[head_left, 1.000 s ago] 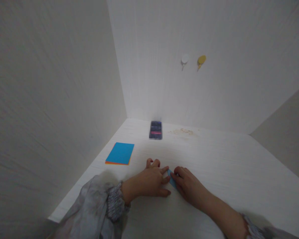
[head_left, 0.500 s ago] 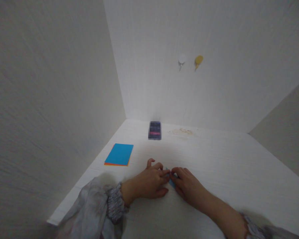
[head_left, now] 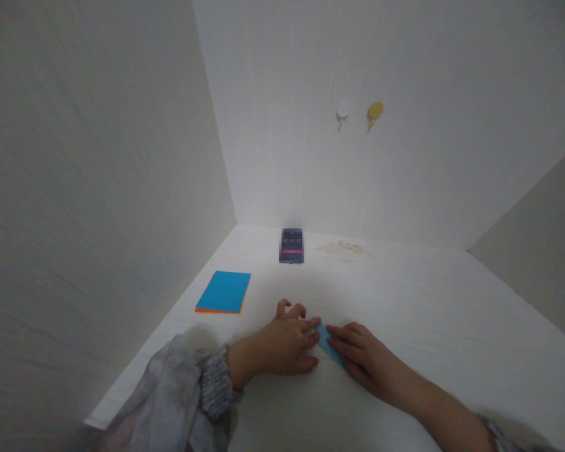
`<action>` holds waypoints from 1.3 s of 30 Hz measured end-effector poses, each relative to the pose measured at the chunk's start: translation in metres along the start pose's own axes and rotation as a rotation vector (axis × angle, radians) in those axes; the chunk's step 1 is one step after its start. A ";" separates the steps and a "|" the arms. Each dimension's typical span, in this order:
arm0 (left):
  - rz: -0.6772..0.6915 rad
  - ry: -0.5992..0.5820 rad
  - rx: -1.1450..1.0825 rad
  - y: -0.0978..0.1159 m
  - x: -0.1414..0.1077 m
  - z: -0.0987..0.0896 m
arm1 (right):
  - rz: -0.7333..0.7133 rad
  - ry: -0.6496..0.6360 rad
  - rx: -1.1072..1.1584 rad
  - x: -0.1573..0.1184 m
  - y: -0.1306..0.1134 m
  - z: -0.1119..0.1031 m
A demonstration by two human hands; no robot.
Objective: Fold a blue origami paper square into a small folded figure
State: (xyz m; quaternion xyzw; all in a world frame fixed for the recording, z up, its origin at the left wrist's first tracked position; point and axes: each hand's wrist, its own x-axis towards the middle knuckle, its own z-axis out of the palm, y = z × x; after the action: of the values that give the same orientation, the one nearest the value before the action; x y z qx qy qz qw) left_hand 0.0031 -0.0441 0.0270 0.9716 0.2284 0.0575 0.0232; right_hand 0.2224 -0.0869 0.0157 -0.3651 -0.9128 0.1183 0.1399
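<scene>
The grips of the left hand (head_left: 292, 342), fingers spread, and right hand (head_left: 365, 358), fingers extended, touched the blue paper strip (head_left: 326, 346) without visible pinching, the strip lying at the left hand's 3 o'clock, long axis 11-to-5 o'clock.

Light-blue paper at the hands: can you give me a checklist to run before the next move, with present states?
1. Left hand at the upper-left end of the light-blue paper: ok.
2. Right hand with fingers on the paper's right side: ok.
3. Paper's whole outline visible: not ok, fingers cover part.
4. Creases sharp and edges aligned: cannot tell, too small and partly hidden.
5. Blue-topped sheet stack apart from both hands: ok.
6. Dark, pixelated item apart from both hands: ok.
</scene>
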 end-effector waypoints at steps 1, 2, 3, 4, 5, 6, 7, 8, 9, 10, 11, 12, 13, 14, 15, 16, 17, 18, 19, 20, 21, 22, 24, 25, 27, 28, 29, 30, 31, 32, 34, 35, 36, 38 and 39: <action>0.001 0.002 -0.001 0.000 0.000 0.000 | 0.004 0.002 0.002 0.000 -0.001 0.000; 0.002 0.007 -0.001 0.000 0.000 0.001 | 0.006 0.004 0.003 0.001 -0.001 0.000; 0.003 0.012 -0.001 0.000 0.000 0.002 | 0.002 0.007 0.004 0.001 -0.001 0.000; 0.006 0.016 0.000 0.000 -0.001 0.002 | -0.002 0.011 0.001 0.001 0.000 0.001; 0.007 0.019 0.001 -0.001 -0.001 0.003 | -0.008 0.013 -0.005 0.001 0.000 0.001; 0.008 0.022 0.002 -0.001 -0.001 0.004 | -0.017 0.017 -0.013 0.001 0.001 0.001; 0.010 0.023 0.003 -0.001 -0.001 0.004 | -0.029 0.018 -0.023 0.000 0.002 0.001; 0.011 0.024 0.003 -0.001 0.000 0.005 | -0.042 0.020 -0.035 0.000 0.002 0.002; 0.011 0.024 0.002 -0.001 0.000 0.005 | -0.052 0.022 -0.049 0.000 0.003 0.002; 0.006 0.026 0.000 -0.001 0.000 0.005 | -0.060 0.021 -0.066 0.000 0.003 0.002; 0.001 0.029 -0.003 -0.001 0.000 0.005 | -0.068 0.020 -0.082 0.000 0.002 0.002; -0.005 0.031 -0.008 -0.001 0.001 0.005 | -0.072 0.019 -0.098 0.000 0.002 0.002; -0.011 0.036 -0.015 0.000 0.001 0.004 | -0.074 0.020 -0.114 0.001 0.001 0.003; -0.016 0.040 -0.024 0.000 0.001 0.003 | -0.073 0.022 -0.130 0.001 0.000 0.004; -0.019 0.041 -0.035 0.001 0.002 0.002 | -0.068 0.027 -0.144 0.002 -0.001 0.005; -0.022 0.042 -0.047 0.001 0.002 0.001 | -0.058 0.030 -0.155 0.003 -0.002 0.006; -0.028 0.042 -0.058 0.001 0.002 0.001 | -0.046 0.037 -0.163 0.004 -0.003 0.007; -0.039 0.042 -0.069 0.002 0.003 0.001 | -0.031 0.044 -0.169 0.004 -0.004 0.009; -0.051 0.040 -0.077 0.002 0.003 0.001 | -0.021 0.049 -0.174 0.005 -0.004 0.010; -0.064 0.039 -0.083 0.002 0.003 0.001 | -0.016 0.054 -0.178 0.005 -0.004 0.012; -0.077 0.040 -0.086 0.002 0.004 0.002 | -0.014 0.056 -0.182 0.005 -0.004 0.013; -0.085 0.038 -0.087 0.002 0.004 0.003 | -0.006 0.053 -0.183 0.005 -0.004 0.014; -0.093 0.034 -0.087 0.002 0.004 0.005 | 0.024 0.041 -0.167 0.004 -0.004 0.015; -0.100 0.035 -0.088 0.002 0.004 0.006 | 0.043 0.037 -0.147 0.004 -0.003 0.014; -0.108 0.044 -0.088 0.001 0.005 0.010 | 0.073 0.032 -0.098 0.003 -0.004 0.012; -0.110 0.052 -0.088 0.001 0.005 0.012 | 0.078 0.030 -0.077 0.002 -0.004 0.011; -0.095 0.061 -0.080 0.000 0.005 0.014 | 0.081 0.029 -0.063 0.002 -0.004 0.010; -0.075 0.063 -0.073 0.000 0.005 0.015 | 0.082 0.027 -0.058 0.002 -0.005 0.010; -0.068 0.073 -0.064 -0.001 0.006 0.017 | 0.081 0.026 -0.060 0.002 -0.005 0.009; -0.062 0.076 -0.057 -0.001 0.006 0.018 | 0.079 0.025 -0.068 0.002 -0.005 0.009; -0.064 0.079 -0.045 -0.002 0.006 0.018 | 0.071 0.025 -0.091 0.002 -0.005 0.011; -0.066 0.078 -0.040 -0.002 0.006 0.018 | 0.064 0.026 -0.109 0.002 -0.004 0.012; -0.069 0.077 -0.036 -0.001 0.007 0.017 | 0.056 0.031 -0.134 0.002 -0.003 0.014; -0.072 0.076 -0.028 -0.001 0.007 0.016 | 0.031 0.050 -0.196 0.002 -0.001 0.018; -0.074 0.075 -0.024 0.000 0.007 0.016 | 0.010 0.067 -0.229 0.002 0.000 0.020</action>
State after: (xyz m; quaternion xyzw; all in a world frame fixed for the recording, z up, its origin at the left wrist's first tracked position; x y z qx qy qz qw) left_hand 0.0115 -0.0409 0.0123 0.9593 0.2641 0.0958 0.0285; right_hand 0.2141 -0.0874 -0.0027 -0.3871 -0.9133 0.0017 0.1269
